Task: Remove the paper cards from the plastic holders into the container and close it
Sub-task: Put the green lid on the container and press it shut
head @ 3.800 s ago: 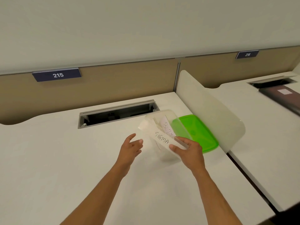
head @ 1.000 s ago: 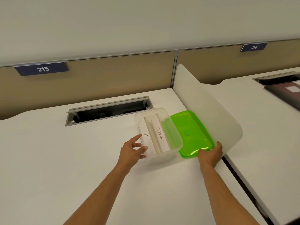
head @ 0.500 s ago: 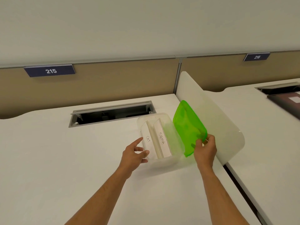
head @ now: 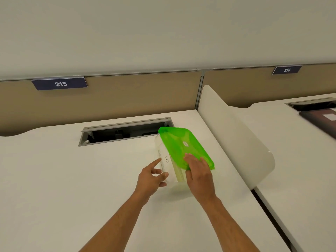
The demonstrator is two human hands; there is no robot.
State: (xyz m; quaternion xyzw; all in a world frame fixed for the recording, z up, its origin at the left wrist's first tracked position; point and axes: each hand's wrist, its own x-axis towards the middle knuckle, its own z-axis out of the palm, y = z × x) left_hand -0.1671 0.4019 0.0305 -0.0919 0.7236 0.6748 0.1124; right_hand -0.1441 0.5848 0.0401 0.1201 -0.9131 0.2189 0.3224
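Left hand: our left hand (head: 151, 177) rests against the near left side of the container, fingers loosely curved round its corner, index finger stretched along the wall.
Right hand: our right hand (head: 198, 169) grips the near edge of the lid, fingers spread on top; the thumb is hidden beneath.
Lid: the green lid (head: 183, 147) lies tilted over the container, covering its right part, left side uncovered.
Container: we see the clear container (head: 163, 160) on the white desk (head: 72, 179), near the curved divider (head: 236, 139).
Card: a paper card (head: 168, 163) marked "CAT" lies inside, visible in the uncovered strip.
Beyond: a cable slot (head: 125, 131) sits behind the container; further back, the plate 215 (head: 60, 84).
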